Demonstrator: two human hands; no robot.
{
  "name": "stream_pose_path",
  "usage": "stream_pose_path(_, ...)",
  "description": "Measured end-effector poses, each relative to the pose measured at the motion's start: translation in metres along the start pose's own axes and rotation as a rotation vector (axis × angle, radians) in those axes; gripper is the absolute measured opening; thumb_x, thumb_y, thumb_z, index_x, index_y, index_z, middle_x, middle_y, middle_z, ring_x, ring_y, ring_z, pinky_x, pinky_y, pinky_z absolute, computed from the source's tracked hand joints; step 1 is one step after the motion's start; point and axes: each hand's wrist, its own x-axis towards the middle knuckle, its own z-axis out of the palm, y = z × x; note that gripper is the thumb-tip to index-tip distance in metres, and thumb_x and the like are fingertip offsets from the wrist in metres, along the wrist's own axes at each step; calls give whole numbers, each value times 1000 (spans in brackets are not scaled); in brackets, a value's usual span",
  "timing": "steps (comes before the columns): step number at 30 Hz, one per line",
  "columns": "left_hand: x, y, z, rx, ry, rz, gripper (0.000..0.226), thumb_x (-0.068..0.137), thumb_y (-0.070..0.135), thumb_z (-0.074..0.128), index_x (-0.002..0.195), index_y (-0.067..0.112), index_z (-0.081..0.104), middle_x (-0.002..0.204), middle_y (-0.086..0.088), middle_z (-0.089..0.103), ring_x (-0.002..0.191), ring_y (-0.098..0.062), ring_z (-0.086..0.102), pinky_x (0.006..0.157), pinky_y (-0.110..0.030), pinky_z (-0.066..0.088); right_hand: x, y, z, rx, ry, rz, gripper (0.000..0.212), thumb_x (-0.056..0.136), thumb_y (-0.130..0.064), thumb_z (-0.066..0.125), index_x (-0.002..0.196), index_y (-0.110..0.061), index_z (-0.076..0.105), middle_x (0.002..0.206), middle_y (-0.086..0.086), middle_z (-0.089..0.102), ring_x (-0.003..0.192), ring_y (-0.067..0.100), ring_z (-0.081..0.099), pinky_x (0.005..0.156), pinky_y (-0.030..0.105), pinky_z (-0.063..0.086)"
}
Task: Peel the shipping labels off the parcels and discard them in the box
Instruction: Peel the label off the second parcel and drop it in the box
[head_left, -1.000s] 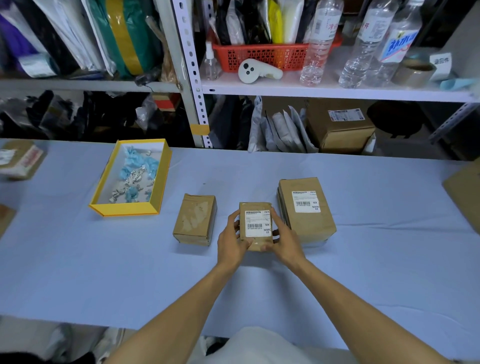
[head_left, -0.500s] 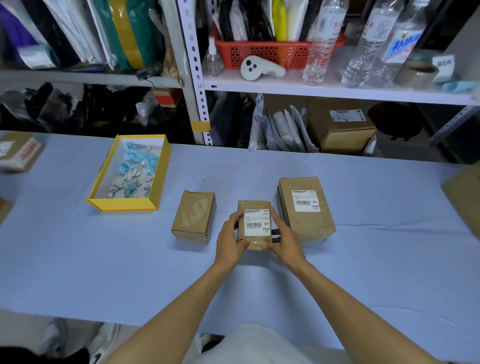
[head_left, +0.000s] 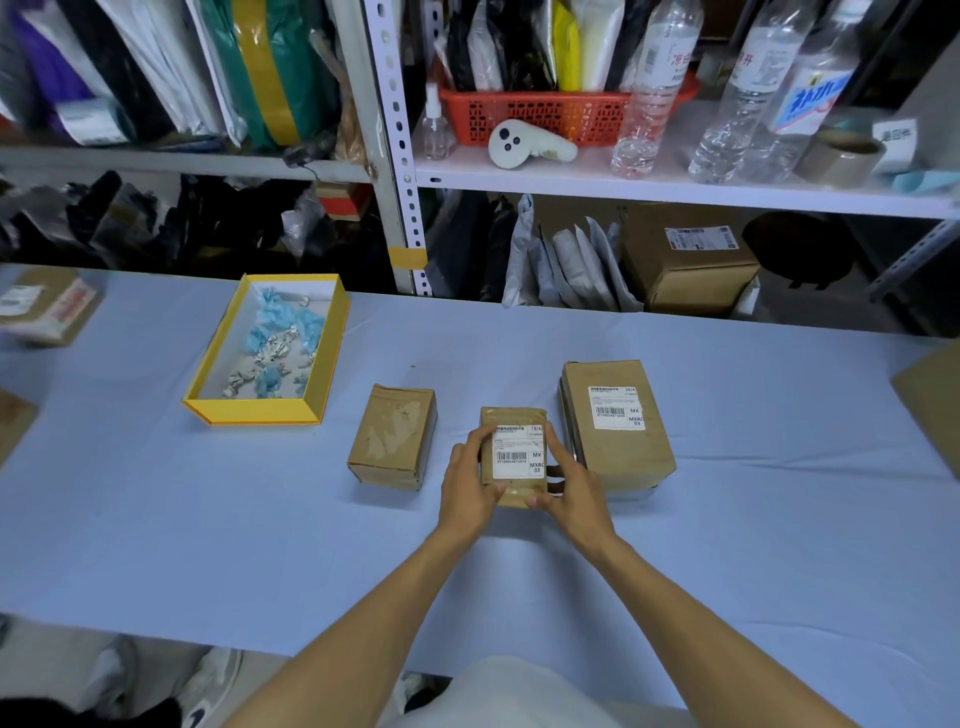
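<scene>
A small brown parcel (head_left: 511, 418) with a white shipping label (head_left: 518, 453) sits at the table's middle. My left hand (head_left: 467, 480) grips its left side, with the fingertips at the label's upper left corner. My right hand (head_left: 571, 491) holds its right side and front. A bigger parcel (head_left: 618, 457) with its own label (head_left: 615, 408) stands just to the right. Left of my hands a third parcel (head_left: 395, 439) shows only torn label residue. The yellow box (head_left: 332, 353) at the back left holds several crumpled blue and silver scraps.
More parcels lie at the table's far left (head_left: 44, 306) and right edge (head_left: 935, 400). Behind the table a metal shelf (head_left: 675, 187) carries bottles, a red basket and a tape roll. A blue cloth (head_left: 208, 519) covers the table.
Both hands stay on the small parcel. The left fingertips have crept up to the label's top left corner. The view has shifted slightly.
</scene>
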Motion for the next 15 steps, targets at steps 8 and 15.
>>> stream_pose_path(8,-1,-3,3,101,-15,8,59,78,-9,61,121,29,47,114,-1,45,111,-15,54,77,-4,46,0,1,1,4,-1,3,97,79,11,65,149,-38,19,116,3,64,99,16,65,71,15,56)
stream_pose_path(15,-1,-5,2,95,-22,26,82,78,-8,61,140,38,35,117,-1,47,111,-13,51,90,-25,47,3,1,0,-21,3,8,99,76,11,67,150,-35,20,120,7,63,102,22,64,79,26,57)
